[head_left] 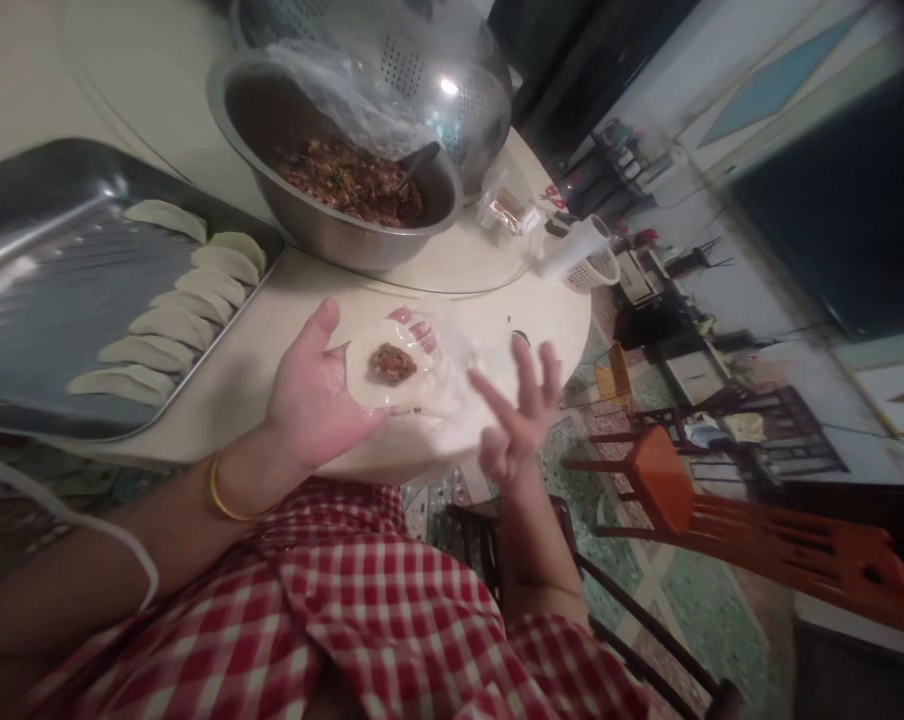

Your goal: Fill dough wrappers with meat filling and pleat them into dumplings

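Observation:
On the palm and fingers of my left hand (309, 390) lies a round dumpling wrapper (362, 375), a lump of meat filling (392, 364) at its middle. The thumb stands away from the wrapper, and the fingertips show past its far edge. My right hand (519, 415) is raised over the table's front right part with fingers spread and nothing in them. Beyond both hands stands a steel bowl (332, 240) of minced filling (347, 180) with a dark-handled utensil (420, 163) stuck in it. Several folded dumplings (171, 327) line the right side of a metal tray (39, 270).
Behind the bowl rises a perforated steel colander (474, 90), with clear plastic (347, 95) draped over the bowl's back. A wrapped packet (506, 212) and a white basket (594, 268) stand at the right. An orange chair (658, 480) is on the floor beyond the table.

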### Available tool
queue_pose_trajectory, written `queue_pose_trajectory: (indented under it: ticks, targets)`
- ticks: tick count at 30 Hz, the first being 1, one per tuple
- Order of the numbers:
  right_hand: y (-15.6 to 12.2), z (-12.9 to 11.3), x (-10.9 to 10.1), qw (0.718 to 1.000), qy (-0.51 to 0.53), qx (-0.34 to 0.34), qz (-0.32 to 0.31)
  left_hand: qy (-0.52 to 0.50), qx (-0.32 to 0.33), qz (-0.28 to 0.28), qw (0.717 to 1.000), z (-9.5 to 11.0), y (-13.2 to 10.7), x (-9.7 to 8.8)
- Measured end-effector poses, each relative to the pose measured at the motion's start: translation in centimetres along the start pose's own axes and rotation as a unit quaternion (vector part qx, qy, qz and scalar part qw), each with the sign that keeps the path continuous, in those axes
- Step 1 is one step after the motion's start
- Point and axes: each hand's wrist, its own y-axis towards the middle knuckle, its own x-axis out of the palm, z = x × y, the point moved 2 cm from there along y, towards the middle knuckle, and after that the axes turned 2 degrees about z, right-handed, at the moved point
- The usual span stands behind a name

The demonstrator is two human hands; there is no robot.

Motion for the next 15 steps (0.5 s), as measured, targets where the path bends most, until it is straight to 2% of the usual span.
queue_pose_trajectory:
  ticks: [3, 6, 10, 15]
  targets:
    - [-1.3, 6.1, -0.2, 0.975, -0.123, 0.176, -0.061, 0.007, -0.011, 0.006, 1.0, 0.2, 0.4, -0.3]
    - [-2.5, 10.5, 0.0, 0.943, -0.128, 0.278, -0.132, 0.015, -0.015, 0.0, 1.0, 0.0, 0.9, -0.6]
    - [-3.3, 12.4, 0.9, 0.922, -0.124, 0.31, -0.197, 0.008, -0.02, 0.002, 1.0, -0.6, 1.5, -0.4]
    - [-3.0, 12.5, 2.5, 0.927, -0.105, 0.277, -0.232, -0.003, -0.039, 0.015, 0.999, -1.2, 1.6, 0.3]
